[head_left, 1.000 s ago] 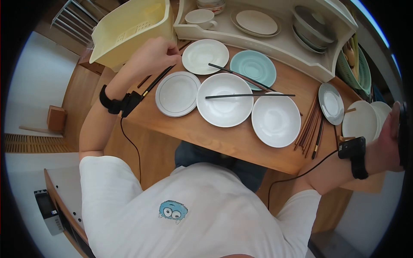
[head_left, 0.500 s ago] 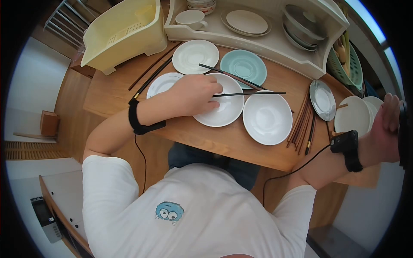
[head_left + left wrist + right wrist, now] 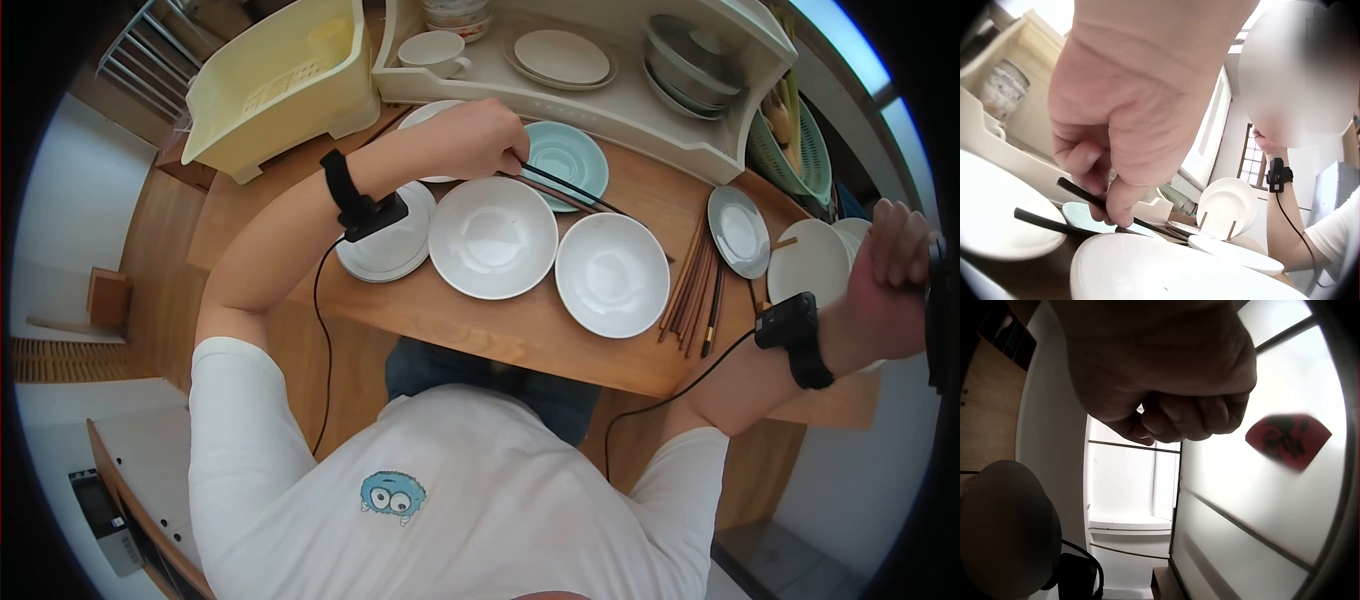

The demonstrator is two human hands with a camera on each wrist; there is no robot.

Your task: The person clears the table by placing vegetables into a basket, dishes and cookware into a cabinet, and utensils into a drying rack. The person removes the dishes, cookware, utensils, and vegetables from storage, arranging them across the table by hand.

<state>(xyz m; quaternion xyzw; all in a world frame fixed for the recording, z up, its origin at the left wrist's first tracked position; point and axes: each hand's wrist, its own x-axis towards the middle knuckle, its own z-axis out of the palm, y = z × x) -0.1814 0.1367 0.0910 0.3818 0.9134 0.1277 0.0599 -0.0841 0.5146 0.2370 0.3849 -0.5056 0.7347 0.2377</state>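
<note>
My left hand (image 3: 490, 140) is over the edge of the blue-green plate (image 3: 570, 140), thumb and fingers pinching a black chopstick (image 3: 1079, 190). A second dark chopstick (image 3: 1047, 220) runs beside it in the left wrist view. In the head view, a brown chopstick (image 3: 560, 197) slants close along the held one over the plate. Just in front of the hand stand a white bowl (image 3: 493, 240) and a second white bowl (image 3: 612, 275), nothing across either. Raised at the far right, my right hand (image 3: 892, 275) has curled fingers, with nothing visible in them.
Stacked white plates (image 3: 388, 245) and another white plate (image 3: 425, 115) are partly behind the left arm. Several brown chopsticks (image 3: 695, 285) lie right of the bowls, beside a small grey-rimmed plate (image 3: 740, 232). A yellow basin (image 3: 290, 110) and a cream shelf (image 3: 590, 105) line the back.
My left hand went from the table's left side to the left bowl, then back to the blue-green plate's edge. The chopstick across the two bowls is gone from there. The right hand stays raised.
</note>
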